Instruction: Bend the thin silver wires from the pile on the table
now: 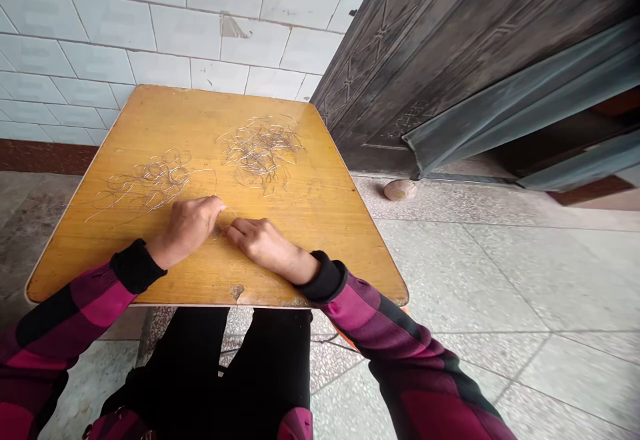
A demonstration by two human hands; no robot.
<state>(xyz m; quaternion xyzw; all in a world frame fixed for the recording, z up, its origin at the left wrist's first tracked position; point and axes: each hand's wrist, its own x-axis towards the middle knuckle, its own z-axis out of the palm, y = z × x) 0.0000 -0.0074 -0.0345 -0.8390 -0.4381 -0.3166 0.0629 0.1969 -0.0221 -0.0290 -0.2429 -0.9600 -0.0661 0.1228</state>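
Since my left hand point(186, 229) and right hand point(265, 241) hold their fingers pressed together, whether pinching a fine wire point(231, 210) I cannot tell, a sharp tug could snag the nearby tangle point(160, 180).

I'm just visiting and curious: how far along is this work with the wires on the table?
It's hard to gauge exactly. Already apart: two heaps of thin wire, the far heap and the near heap, on the yellow wooden table. In hand: the left hand and right hand meet near the table's front edge, though anything between them is too fine to tell. Remaining: both heaps still lie in tangled loops.
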